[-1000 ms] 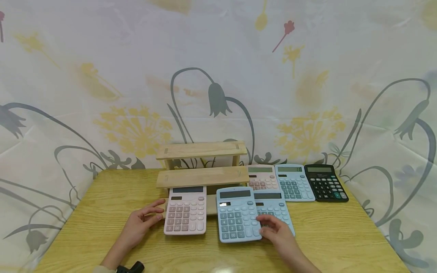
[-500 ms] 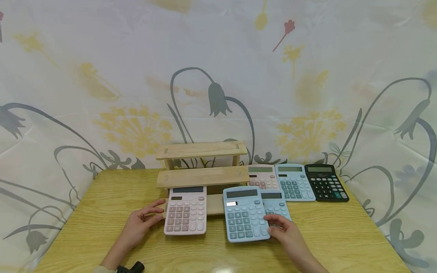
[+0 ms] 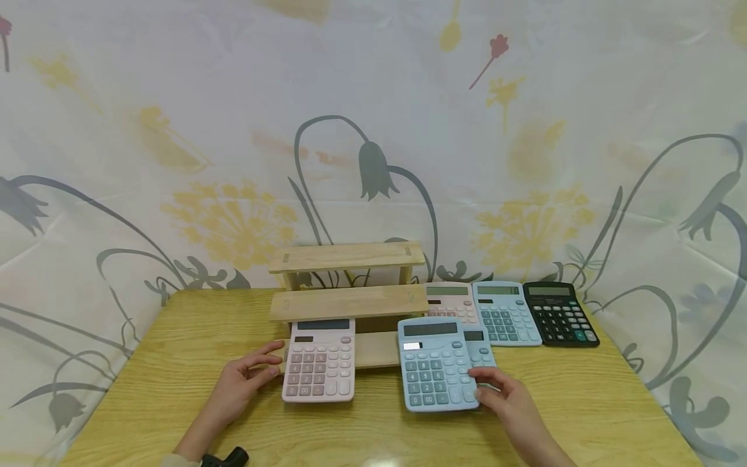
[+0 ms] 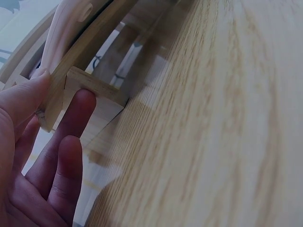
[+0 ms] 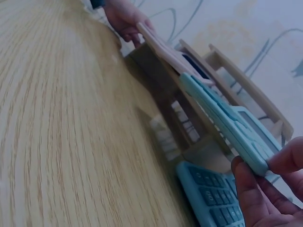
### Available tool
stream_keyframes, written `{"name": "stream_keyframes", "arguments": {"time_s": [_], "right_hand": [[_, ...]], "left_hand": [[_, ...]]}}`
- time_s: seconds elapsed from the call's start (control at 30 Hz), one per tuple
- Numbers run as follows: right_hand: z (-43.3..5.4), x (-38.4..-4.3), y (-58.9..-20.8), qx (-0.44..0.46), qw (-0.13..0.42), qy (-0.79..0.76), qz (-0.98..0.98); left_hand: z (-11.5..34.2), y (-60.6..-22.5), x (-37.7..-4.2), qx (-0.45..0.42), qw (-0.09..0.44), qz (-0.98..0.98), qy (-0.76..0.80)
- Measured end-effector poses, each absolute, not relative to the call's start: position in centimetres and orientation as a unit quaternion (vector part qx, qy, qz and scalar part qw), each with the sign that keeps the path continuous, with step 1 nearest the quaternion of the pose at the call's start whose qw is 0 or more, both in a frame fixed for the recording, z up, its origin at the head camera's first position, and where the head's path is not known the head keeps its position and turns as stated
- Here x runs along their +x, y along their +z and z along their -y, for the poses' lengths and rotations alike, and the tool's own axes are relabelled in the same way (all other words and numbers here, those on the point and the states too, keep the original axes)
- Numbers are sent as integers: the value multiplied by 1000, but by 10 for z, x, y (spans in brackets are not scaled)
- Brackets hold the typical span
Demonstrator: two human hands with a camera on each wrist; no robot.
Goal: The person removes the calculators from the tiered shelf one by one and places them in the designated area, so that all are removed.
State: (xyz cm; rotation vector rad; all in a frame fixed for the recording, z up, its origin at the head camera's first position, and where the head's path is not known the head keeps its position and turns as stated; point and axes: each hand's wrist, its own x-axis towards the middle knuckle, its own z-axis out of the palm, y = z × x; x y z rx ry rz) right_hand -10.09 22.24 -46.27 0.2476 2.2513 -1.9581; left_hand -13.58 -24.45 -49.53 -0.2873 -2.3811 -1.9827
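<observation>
My right hand [image 3: 509, 399] pinches a blue calculator [image 3: 438, 366] by its lower right edge, thumb on the face and fingers beneath. In the right wrist view this calculator is tilted and raised above the table. Below it lies another blue calculator [image 5: 208, 194], partly covered in the head view. At the left end of a stepped wooden rack [image 3: 350, 303], my left hand [image 3: 240, 381] grips the lowest board, thumb on top and fingers under it. A pink calculator [image 3: 320, 362] leans on that lowest step, its top edge just below the middle board.
Behind and to the right, a pink calculator [image 3: 450, 301], a light blue calculator [image 3: 506, 316] and a black calculator [image 3: 561, 316] form a row on the wooden table [image 3: 350, 441]. A floral cloth [image 3: 373, 97] hangs behind the table.
My right hand has moved to the right with the blue calculator, baring more of the rack's lowest board and covering more of the blue calculator below. My left hand has stayed in place.
</observation>
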Motion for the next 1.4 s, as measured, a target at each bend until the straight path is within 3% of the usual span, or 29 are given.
{"name": "stream_keyframes", "arguments": {"time_s": [0.67, 1.03, 1.4], "right_hand": [[-245, -103, -455, 102, 57, -638, -761], [-266, -106, -453, 63, -3, -644, -763], [-285, -107, -457, 51, -26, -662, -747]], "left_hand": [[243, -495, -136, -82, 7, 767, -637], [243, -494, -135, -84, 9, 769, -634], [243, -494, -134, -99, 20, 766, -635]]}}
